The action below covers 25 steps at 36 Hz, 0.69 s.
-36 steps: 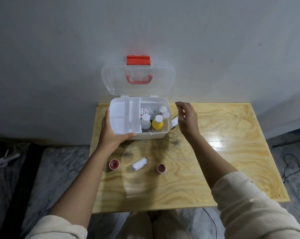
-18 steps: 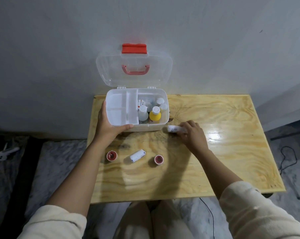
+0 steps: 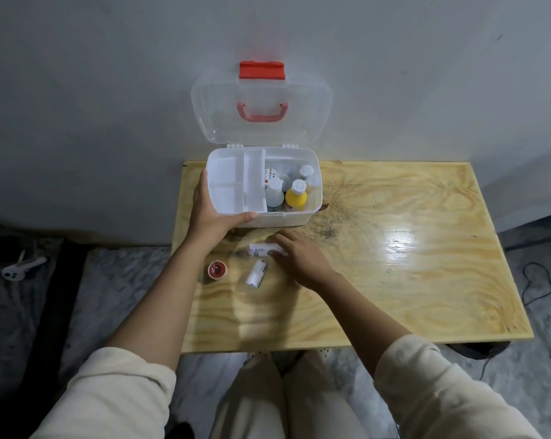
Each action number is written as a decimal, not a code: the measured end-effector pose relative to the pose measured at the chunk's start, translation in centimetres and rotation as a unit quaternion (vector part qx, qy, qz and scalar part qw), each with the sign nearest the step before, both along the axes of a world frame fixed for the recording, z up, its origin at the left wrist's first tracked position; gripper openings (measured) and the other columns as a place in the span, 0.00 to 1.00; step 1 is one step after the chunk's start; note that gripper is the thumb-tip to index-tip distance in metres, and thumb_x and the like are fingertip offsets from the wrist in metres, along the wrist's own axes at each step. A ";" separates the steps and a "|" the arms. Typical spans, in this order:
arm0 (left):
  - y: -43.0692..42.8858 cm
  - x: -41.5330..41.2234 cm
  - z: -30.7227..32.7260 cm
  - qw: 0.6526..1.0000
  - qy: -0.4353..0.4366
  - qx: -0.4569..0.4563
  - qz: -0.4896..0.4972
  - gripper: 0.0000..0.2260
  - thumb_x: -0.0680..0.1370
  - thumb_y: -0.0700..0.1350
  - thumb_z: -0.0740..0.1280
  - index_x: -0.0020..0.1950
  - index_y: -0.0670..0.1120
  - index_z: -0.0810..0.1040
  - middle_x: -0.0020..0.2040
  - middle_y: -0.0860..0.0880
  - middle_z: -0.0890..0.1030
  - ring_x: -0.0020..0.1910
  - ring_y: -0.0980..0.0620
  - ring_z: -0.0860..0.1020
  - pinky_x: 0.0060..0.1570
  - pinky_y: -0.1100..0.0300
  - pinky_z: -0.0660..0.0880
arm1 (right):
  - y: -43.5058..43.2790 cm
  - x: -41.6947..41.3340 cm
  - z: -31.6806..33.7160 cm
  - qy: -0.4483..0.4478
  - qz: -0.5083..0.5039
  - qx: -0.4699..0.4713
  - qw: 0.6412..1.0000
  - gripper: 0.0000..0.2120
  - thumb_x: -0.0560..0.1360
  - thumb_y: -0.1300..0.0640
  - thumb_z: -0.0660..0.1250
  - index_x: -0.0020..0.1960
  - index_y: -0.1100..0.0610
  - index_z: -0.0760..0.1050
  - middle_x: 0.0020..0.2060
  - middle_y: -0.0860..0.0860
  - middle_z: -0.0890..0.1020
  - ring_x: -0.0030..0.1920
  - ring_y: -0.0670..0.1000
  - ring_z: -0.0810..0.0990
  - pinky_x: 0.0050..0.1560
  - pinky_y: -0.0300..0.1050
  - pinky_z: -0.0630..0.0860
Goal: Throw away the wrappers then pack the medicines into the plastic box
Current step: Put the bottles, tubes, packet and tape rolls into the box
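Right grip (image 3: pixel 294 259) lies half-curled over a small white tube (image 3: pixel 263 249) on the surface (image 3: pixel 394 264), hold uncertain, left grip (image 3: pixel 214 210) clasping the open plastic box (image 3: pixel 312 213); that tube might roll off toward the other roll (image 3: pixel 256 274).

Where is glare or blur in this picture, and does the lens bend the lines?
Head view: strong glare on the table right of the right hand; that hand and the white tube under it are motion-blurred; the wide lens curves the table's edges; the plastic box is sharp.
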<state>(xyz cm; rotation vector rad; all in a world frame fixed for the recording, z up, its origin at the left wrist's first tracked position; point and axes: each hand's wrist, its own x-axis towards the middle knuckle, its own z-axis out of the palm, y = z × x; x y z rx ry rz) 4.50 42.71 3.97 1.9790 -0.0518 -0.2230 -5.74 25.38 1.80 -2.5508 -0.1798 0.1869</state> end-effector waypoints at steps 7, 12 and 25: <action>-0.1 0.0 0.1 1.000 -0.001 0.009 -0.001 0.52 0.60 0.46 0.82 0.76 0.51 0.54 0.71 0.53 0.63 0.66 0.59 0.61 0.62 0.61 0.62 | 2.0 -0.8 -0.8 0.016 0.119 -0.071 0.990 0.36 0.71 0.36 0.63 0.71 0.53 0.59 0.70 0.53 0.67 0.69 0.55 0.64 0.71 0.52 0.57; 0.0 0.1 -0.2 1.000 0.004 0.015 0.003 0.54 0.59 0.47 0.82 0.77 0.50 0.53 0.74 0.52 0.61 0.69 0.57 0.60 0.64 0.61 0.61 | 4.1 -1.7 -1.8 0.011 0.078 -0.096 0.992 0.40 0.72 0.35 0.60 0.74 0.56 0.53 0.73 0.55 0.61 0.72 0.56 0.59 0.73 0.53 0.51; 0.0 -0.1 0.1 1.000 -0.004 0.012 0.003 0.53 0.59 0.47 0.82 0.76 0.51 0.54 0.71 0.54 0.62 0.66 0.59 0.61 0.61 0.63 0.62 | 3.2 -0.7 -1.0 0.031 0.130 -0.097 0.986 0.35 0.77 0.44 0.59 0.75 0.56 0.46 0.72 0.58 0.61 0.70 0.58 0.58 0.72 0.51 0.53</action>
